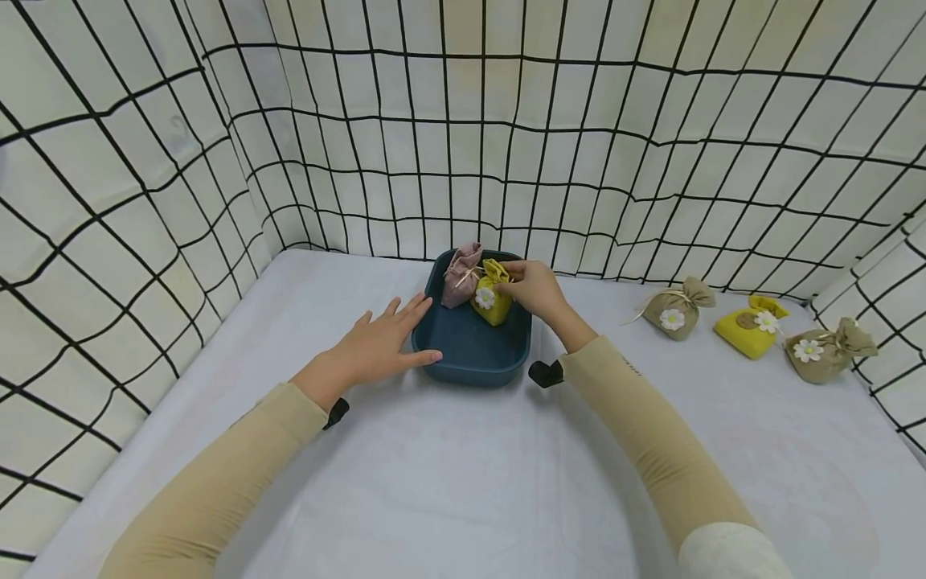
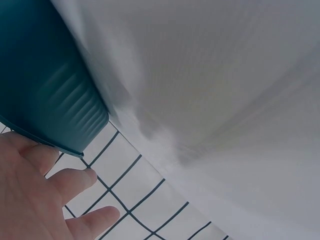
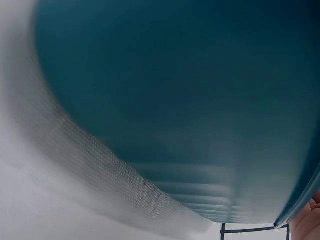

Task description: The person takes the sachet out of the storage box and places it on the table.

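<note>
A dark blue plastic bin point(image 1: 470, 375) stands on the white-covered table near the back netting. Inside it, a dusty pink drawstring pouch point(image 1: 460, 281) leans at the back left. Beside that is a yellow drawstring pouch point(image 1: 495, 312) with a white flower, whose gathered top my right hand point(image 1: 538, 291) pinches over the right rim. My left hand point(image 1: 376, 347) spreads its fingers at the bin's left rim; the left wrist view shows its fingers point(image 2: 70, 185) by the rim. In the right wrist view, the bin wall point(image 3: 175, 100) hides most of the right hand point(image 3: 306, 225).
Right of the bin lie a beige pouch point(image 1: 673, 312), another yellow pouch point(image 1: 749, 330) and a second beige pouch point(image 1: 825, 354), each with a white flower. Black grid netting point(image 1: 448, 123) over white cloth encloses the table point(image 1: 434, 482) at the back and sides.
</note>
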Available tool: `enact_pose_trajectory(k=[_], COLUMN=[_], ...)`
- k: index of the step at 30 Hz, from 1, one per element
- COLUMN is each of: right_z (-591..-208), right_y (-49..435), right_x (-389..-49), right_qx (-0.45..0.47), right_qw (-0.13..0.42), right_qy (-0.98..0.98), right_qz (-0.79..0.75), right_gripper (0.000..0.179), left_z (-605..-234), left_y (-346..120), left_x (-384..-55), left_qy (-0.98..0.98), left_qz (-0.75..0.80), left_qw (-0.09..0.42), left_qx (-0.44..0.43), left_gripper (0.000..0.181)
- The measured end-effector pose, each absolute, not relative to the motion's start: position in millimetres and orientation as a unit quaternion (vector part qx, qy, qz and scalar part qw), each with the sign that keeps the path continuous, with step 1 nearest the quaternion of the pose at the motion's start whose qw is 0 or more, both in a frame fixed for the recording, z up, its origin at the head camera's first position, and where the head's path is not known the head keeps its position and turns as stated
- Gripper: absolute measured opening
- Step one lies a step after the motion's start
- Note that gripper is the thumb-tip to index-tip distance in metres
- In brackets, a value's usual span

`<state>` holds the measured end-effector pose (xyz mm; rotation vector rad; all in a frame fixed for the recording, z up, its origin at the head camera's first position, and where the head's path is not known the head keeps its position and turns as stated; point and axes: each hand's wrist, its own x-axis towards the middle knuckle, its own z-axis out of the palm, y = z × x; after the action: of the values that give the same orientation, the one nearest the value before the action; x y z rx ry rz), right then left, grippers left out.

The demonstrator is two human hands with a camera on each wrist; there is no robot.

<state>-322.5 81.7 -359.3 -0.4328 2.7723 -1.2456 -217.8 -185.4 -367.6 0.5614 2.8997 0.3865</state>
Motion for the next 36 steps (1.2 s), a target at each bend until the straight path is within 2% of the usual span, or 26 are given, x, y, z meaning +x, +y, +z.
enact_pose_trajectory(k=[11, 21, 36], right_z=[-367.1, -368.6, -368.0], right_y=[81.7, 82.2, 83.7], right_x=[-323.1, -321.7, -312.7], right_qx=[-0.147, -0.115, -0.149], right_qw=[-0.012, -0.007, -0.018], right_qy=[0.891, 0.860, 0.799], right_qz=[-0.430, -0.498, -0.583], right_gripper=[0.035, 0.030, 0.026], left_z=[-368.0, -367.2, -365.9], left_y=[-185.1, -184.9, -185.1], left_x=[-217.8, -217.2, -217.3], left_qy=[0.970, 0.970, 0.970], left_qz=[0.132, 0.131, 0.132], left_qw=[0.082, 0.082, 0.086], left_qx=[0.187, 0.187, 0.186], left_gripper=[0.100, 0.100, 0.099])
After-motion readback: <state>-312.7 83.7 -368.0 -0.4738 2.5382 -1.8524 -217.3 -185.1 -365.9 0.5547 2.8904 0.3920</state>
